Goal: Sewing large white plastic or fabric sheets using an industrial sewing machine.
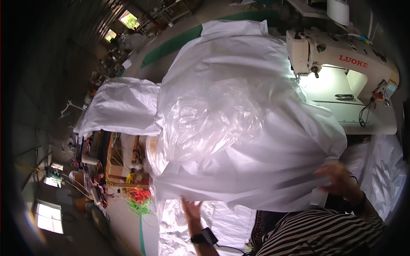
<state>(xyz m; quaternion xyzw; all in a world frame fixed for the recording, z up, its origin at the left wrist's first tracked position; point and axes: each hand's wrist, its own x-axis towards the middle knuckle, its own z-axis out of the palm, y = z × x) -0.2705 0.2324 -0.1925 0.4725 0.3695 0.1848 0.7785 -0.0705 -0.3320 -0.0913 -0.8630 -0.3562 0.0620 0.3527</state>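
Observation:
A large white sheet of smooth, woven-looking material [273, 170] spreads over the work surface, with a crumpled clear plastic film [205, 123] on its middle. Below the sheet's near left edge is my left hand [191, 211], its fingers apart and nothing seen in them. My right hand [339, 178] is over the sheet's near right part, somewhat blurred, with fingers and thumb spread. Whether it touches the sheet is hard to make out. At the far right stands a white sewing machine [341, 55], its lamp lit, with the sheet's edge lying close to its needle area.
Small thread snips [345, 97] lie on the machine bed. Another white piece [124, 106] extends to the left. White material [384, 175] hangs at the right, and more [230, 222] lies near me. Red and green strands [140, 198] are heaped on the left floor.

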